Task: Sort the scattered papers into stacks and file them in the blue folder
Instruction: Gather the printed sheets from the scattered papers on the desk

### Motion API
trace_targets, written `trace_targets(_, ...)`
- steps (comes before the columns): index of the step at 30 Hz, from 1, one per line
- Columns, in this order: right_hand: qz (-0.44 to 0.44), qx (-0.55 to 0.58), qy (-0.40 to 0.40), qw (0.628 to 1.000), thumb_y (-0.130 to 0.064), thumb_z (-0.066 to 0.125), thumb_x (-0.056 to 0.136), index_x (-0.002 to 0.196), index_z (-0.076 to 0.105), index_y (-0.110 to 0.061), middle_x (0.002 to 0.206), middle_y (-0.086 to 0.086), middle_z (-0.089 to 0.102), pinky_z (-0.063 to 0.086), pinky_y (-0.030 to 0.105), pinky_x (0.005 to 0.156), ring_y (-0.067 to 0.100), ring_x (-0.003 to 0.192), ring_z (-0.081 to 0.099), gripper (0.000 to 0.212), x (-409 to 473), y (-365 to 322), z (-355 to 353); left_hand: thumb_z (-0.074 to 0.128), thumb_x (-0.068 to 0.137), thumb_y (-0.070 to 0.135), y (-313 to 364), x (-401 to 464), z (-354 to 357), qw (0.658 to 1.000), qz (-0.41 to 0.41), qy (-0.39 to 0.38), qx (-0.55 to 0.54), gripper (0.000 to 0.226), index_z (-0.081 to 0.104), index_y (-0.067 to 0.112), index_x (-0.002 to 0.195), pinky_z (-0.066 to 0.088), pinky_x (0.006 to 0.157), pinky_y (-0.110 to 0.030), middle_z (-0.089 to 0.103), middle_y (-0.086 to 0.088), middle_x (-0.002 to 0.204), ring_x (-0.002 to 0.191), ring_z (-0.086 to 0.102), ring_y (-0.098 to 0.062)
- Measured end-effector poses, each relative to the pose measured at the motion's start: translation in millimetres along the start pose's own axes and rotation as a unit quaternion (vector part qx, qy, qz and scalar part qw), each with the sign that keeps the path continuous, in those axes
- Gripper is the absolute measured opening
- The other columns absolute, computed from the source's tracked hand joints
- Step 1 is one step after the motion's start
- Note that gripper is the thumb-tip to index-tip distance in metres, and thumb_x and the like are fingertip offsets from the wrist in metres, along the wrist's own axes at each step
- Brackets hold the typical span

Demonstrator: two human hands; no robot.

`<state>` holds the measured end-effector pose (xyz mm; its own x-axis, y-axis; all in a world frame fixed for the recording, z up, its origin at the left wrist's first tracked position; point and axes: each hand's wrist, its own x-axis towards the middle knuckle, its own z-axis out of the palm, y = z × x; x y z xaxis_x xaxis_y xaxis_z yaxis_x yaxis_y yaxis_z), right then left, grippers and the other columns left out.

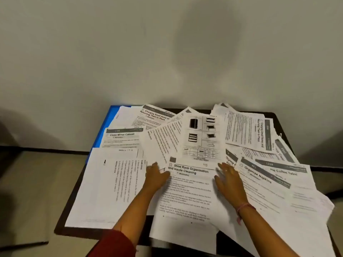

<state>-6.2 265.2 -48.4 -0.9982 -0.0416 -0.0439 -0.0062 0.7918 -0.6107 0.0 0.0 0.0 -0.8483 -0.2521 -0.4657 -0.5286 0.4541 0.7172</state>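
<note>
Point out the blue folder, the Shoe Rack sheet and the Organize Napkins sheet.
blue folder [108, 125], head view, exposed left edge.
Shoe Rack sheet [187, 193], head view, text body.
Organize Napkins sheet [259, 176], head view, title.

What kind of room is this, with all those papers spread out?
Probably a plain office or study corner, though little shows. A small dark table stands against a bare pale wall, covered in printed worksheets, with a blue folder lying underneath them.

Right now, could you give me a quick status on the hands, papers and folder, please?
Left hand and right hand flat on papers, no grip. Papers unsorted across table. Blue folder mostly buried under sheets.
</note>
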Motion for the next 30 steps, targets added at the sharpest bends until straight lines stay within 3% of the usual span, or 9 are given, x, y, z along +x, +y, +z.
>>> trace_targets(1,0.011,-0.02,-0.017,1.0,-0.025,0.057,0.093,0.14,0.046,-0.012,0.146,-0.001,0.038,0.026,0.033,0.112,0.023,0.136,0.035,0.05,-3.5,2.2,4.4,0.063,0.087,0.012,-2.0,-1.6,0.4,0.999,-0.013,-0.009,-0.036,0.017,0.054,0.008,0.101,0.045,0.073,-0.02,0.054,-0.005,0.102,0.106,0.056,-0.025)
trace_targets(2,0.025,-0.031,-0.031,0.999,-0.027,0.057,0.093,0.141,0.044,-0.014,0.148,0.002,0.039,0.026,0.032,0.112,0.022,0.136,0.035,0.051,-5.9,2.2,7.2,0.062,0.087,0.01,-5.1,-1.8,2.7,0.999,-0.027,-0.011,-0.037,0.014,0.048,0.012,0.088,0.041,0.06,-0.016,0.052,0.001,0.086,0.087,0.057,-0.018)
trace_targets(5,0.049,-0.046,-0.076,0.995,-0.033,0.055,0.093,0.145,0.036,-0.017,0.153,0.004,0.032,0.022,0.035,0.117,0.02,0.141,0.028,0.058,-15.5,1.1,20.2,0.06,0.088,0.013,-18.5,4.1,10.9,0.997,-0.051,-0.014,-0.052,0.017,0.044,0.014,0.087,0.034,0.054,-0.019,0.046,0.004,0.075,0.067,0.044,-0.008)
trace_targets(7,0.054,-0.064,-0.086,0.993,-0.036,0.053,0.094,0.147,0.033,-0.018,0.155,0.005,0.027,0.016,0.036,0.119,0.021,0.143,0.023,0.06,-17.0,1.3,28.1,0.061,0.089,0.015,-18.5,4.9,13.4,0.996,-0.061,-0.011,-0.057,0.02,0.05,0.01,0.105,0.043,0.068,-0.021,0.056,-0.001,0.091,0.081,0.054,-0.012)
trace_targets(10,0.068,-0.084,-0.093,0.99,-0.038,0.051,0.094,0.148,0.029,-0.019,0.157,0.006,0.022,0.006,0.039,0.119,0.022,0.145,0.016,0.062,-16.6,-2.3,36.0,0.064,0.088,0.02,-19.1,9.3,16.7,0.996,-0.074,-0.007,-0.051,0.052,0.044,0.002,0.133,0.043,0.094,-0.03,0.055,-0.011,0.123,0.113,0.054,-0.024)
trace_targets(14,0.072,-0.088,-0.087,0.99,-0.037,0.049,0.094,0.148,0.028,-0.019,0.157,0.005,0.02,-0.002,0.039,0.118,0.021,0.146,0.012,0.061,-13.5,-11.4,43.1,0.066,0.088,0.017,-22.7,15.6,17.4,0.997,-0.048,-0.027,-0.053,0.025,0.06,0.004,0.109,0.052,0.086,-0.033,0.067,-0.007,0.107,0.092,0.064,-0.023)
trace_targets(17,0.089,-0.074,-0.064,0.991,-0.036,0.049,0.094,0.148,0.028,-0.018,0.157,0.005,0.02,0.0,0.04,0.118,0.022,0.146,0.013,0.061,-11.5,-19.6,44.5,0.065,0.089,0.017,-26.6,19.8,8.7,0.997,-0.03,-0.014,-0.069,0.014,0.067,0.003,0.089,0.054,0.085,-0.042,0.071,-0.013,0.093,0.09,0.067,-0.03)
trace_targets(22,0.11,-0.068,-0.051,0.99,-0.036,0.05,0.094,0.149,0.024,-0.016,0.158,0.006,0.017,-0.002,0.037,0.117,0.022,0.146,0.012,0.064,-10.7,-32.6,51.2,0.067,0.088,0.016,-39.6,30.0,-28.5,0.992,-0.045,0.02,-0.115,0.007,0.068,0.009,0.089,0.054,0.073,-0.028,0.072,-0.008,0.091,0.084,0.068,-0.023)
trace_targets(30,0.128,-0.094,-0.036,0.987,-0.028,0.051,0.094,0.146,0.032,-0.011,0.157,0.01,0.019,0.005,0.041,0.119,0.025,0.145,0.015,0.058,-16.8,-51.9,72.6,0.071,0.084,0.021,-77.9,45.5,-80.0,0.984,-0.075,0.052,-0.153,0.013,0.071,0.008,0.089,0.054,0.086,-0.036,0.073,-0.008,0.093,0.086,0.068,-0.021)
